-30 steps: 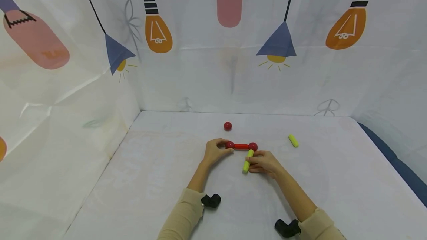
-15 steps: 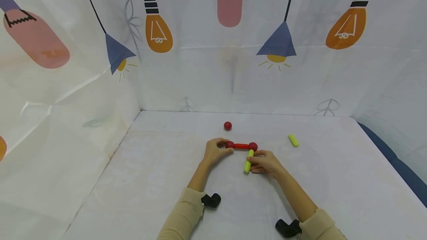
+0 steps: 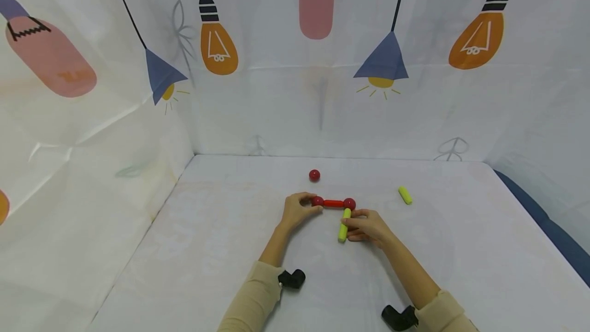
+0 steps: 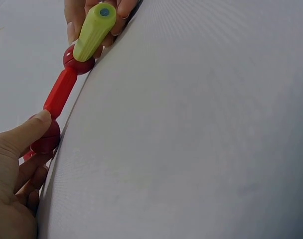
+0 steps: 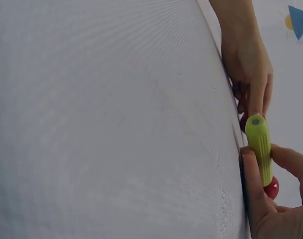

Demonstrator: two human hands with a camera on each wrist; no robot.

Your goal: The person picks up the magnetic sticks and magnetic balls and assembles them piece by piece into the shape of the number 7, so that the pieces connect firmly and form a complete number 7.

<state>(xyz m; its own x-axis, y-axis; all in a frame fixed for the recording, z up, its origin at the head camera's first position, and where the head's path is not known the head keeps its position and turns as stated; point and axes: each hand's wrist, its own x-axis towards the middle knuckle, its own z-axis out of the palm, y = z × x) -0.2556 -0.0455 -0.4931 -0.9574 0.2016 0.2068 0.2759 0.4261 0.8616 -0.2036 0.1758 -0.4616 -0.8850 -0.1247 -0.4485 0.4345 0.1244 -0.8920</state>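
My left hand (image 3: 294, 211) pinches a dark red ball (image 4: 48, 138) at the left end of a red rod (image 3: 333, 203). A second red ball (image 3: 350, 204) sits at the rod's right end. My right hand (image 3: 369, 227) holds a yellow-green rod (image 3: 344, 225) between thumb and fingers. The far end of this rod meets the right ball, and its near end points toward me. A grey-blue disc (image 4: 104, 12) shows in that near end in the left wrist view. In the right wrist view, the yellow-green rod partly hides the balls.
A loose red ball (image 3: 314, 175) lies on the white table (image 3: 221, 229) beyond my left hand. Farther right lies another yellow-green rod (image 3: 405, 195). A printed white sheet (image 3: 286, 101) stands behind the table, and another hangs at the left.
The near end of the yellow-green rod has swung slightly to the right with my right hand. The left hand, the red rod and its balls keep their places.
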